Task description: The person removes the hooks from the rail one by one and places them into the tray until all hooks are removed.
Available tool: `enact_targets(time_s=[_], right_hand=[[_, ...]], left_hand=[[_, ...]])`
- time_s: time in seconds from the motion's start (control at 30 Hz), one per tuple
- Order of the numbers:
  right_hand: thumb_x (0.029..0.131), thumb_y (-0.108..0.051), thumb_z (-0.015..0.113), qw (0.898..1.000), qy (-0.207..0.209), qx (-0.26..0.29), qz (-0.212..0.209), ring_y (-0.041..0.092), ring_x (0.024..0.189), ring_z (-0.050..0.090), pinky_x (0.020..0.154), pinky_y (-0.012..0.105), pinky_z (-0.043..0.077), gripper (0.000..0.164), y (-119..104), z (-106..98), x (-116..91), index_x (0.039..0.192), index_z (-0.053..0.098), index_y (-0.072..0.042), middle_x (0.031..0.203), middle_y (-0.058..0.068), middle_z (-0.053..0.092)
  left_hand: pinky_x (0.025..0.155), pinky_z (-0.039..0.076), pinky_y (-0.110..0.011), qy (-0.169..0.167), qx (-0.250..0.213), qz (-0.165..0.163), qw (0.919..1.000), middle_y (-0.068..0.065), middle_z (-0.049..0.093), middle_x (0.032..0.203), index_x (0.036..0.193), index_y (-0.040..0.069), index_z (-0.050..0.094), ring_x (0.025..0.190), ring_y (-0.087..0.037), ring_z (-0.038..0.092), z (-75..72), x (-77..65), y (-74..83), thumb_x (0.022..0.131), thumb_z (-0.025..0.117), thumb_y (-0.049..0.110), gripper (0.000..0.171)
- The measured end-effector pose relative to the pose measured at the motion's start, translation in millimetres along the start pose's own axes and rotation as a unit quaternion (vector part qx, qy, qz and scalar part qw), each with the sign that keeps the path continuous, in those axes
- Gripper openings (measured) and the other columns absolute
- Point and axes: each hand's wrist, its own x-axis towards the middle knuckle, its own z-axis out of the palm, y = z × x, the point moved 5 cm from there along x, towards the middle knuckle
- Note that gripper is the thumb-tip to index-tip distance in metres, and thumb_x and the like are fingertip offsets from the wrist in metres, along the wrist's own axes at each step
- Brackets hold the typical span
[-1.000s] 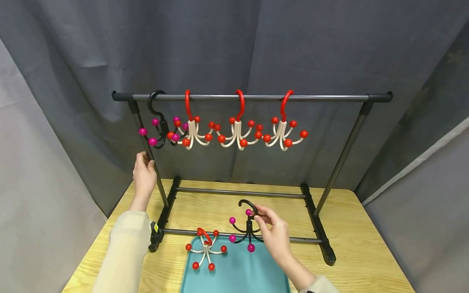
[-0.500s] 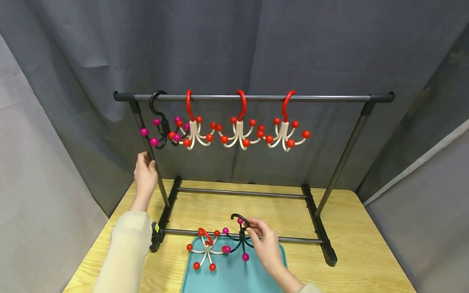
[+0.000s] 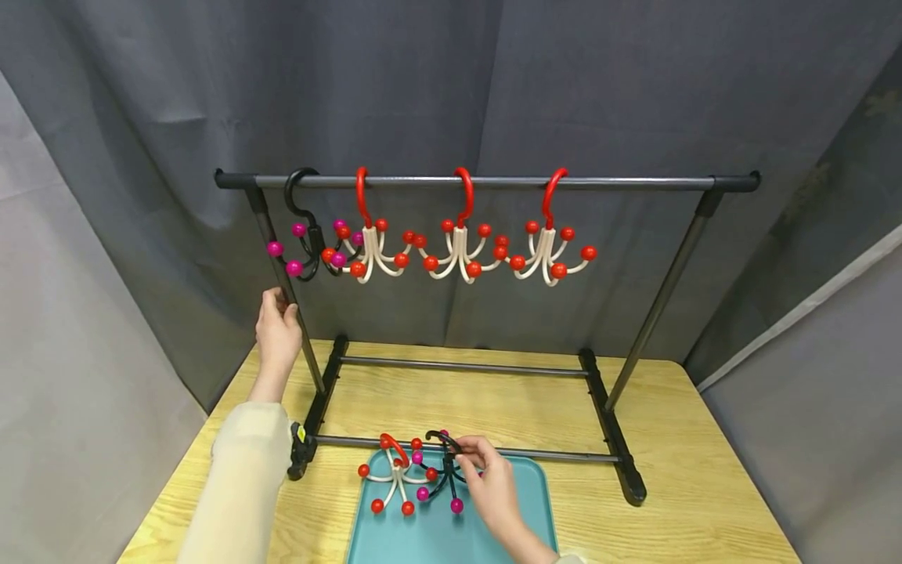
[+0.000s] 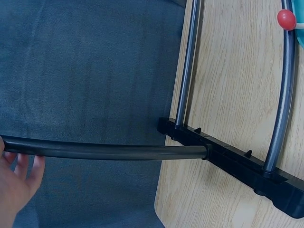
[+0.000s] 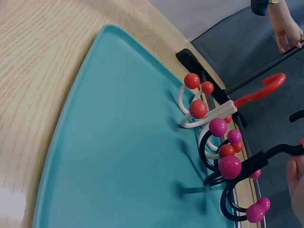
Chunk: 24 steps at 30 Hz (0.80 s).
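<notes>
My right hand (image 3: pixel 486 478) pinches a black multi-arm hook hanger (image 3: pixel 447 466) with magenta ball tips by its neck, low over the teal tray (image 3: pixel 517 501). Beside it on the tray stands a cream hanger (image 3: pixel 397 473) with a red hook and red ball tips. Their arms overlap in the right wrist view; I cannot tell if they touch. The black hanger (image 5: pixel 251 166) casts shadows on the tray there. At the left, my left hand (image 3: pixel 278 333) grips the upright post (image 4: pixel 114 151) of a metal rack, fingers behind it.
On the rack's top rail (image 3: pixel 634 184) hang a black hanger (image 3: pixel 314 243) at the left end and three cream hangers with red hooks, the middle one (image 3: pixel 458 247) near centre. Black feet (image 3: pixel 618 450) and lower bars (image 3: pixel 465 366) stand on the wooden table (image 3: pixel 705 470). Grey curtains enclose the back.
My right hand has moved left and down with the black hanger, bringing it from the tray's back right to beside the cream hanger. My left hand keeps its place on the post.
</notes>
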Motion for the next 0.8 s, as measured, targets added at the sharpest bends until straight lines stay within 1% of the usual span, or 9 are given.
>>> enact_targets(time_s=[0.27, 0.4, 0.6, 0.8], right_hand=[[0.081, 0.003, 0.062, 1.000, -0.009, 0.026, -0.005, 0.025, 0.085, 0.067, 0.071, 0.022, 0.051, 0.018, 7, 8, -2, 0.097, 0.062, -0.005, 0.092, 0.010, 0.068], [0.082, 0.003, 0.061, 0.999, -0.021, 0.034, 0.003, 0.025, 0.087, 0.066, 0.070, 0.022, 0.051, 0.018, 8, 10, -4, 0.099, 0.061, -0.006, 0.094, 0.011, 0.068], [0.083, 0.002, 0.061, 0.998, -0.037, 0.039, 0.013, 0.025, 0.089, 0.066, 0.074, 0.021, 0.050, 0.019, 8, 8, -7, 0.101, 0.060, -0.005, 0.096, 0.012, 0.067], [0.082, 0.007, 0.059, 0.998, -0.048, 0.039, 0.028, 0.032, 0.087, 0.064, 0.075, 0.028, 0.051, 0.021, -18, -1, -11, 0.102, 0.059, 0.001, 0.096, 0.017, 0.066]], left_hand=[[0.084, 0.038, -0.051, -0.003, -0.006, -0.003, 1.0000, -0.018, 0.052, 0.112, 0.120, 0.007, 0.041, 0.102, -0.037, 0.051, -0.6, -0.1, -0.3, 0.095, 0.046, 0.013, 0.026], [0.084, 0.038, -0.051, -0.005, -0.003, -0.003, 1.0000, -0.018, 0.052, 0.112, 0.121, 0.007, 0.041, 0.102, -0.037, 0.051, -0.2, 0.1, 0.6, 0.095, 0.045, 0.014, 0.027], [0.084, 0.038, -0.052, -0.004, -0.001, -0.004, 1.0000, -0.019, 0.052, 0.112, 0.121, 0.007, 0.040, 0.102, -0.038, 0.051, 0.7, 0.2, 0.4, 0.095, 0.045, 0.014, 0.027], [0.083, 0.038, -0.052, 0.001, -0.004, -0.003, 1.0000, -0.018, 0.052, 0.111, 0.120, 0.007, 0.041, 0.101, -0.038, 0.051, 0.1, -1.4, -0.3, 0.095, 0.046, 0.013, 0.026]])
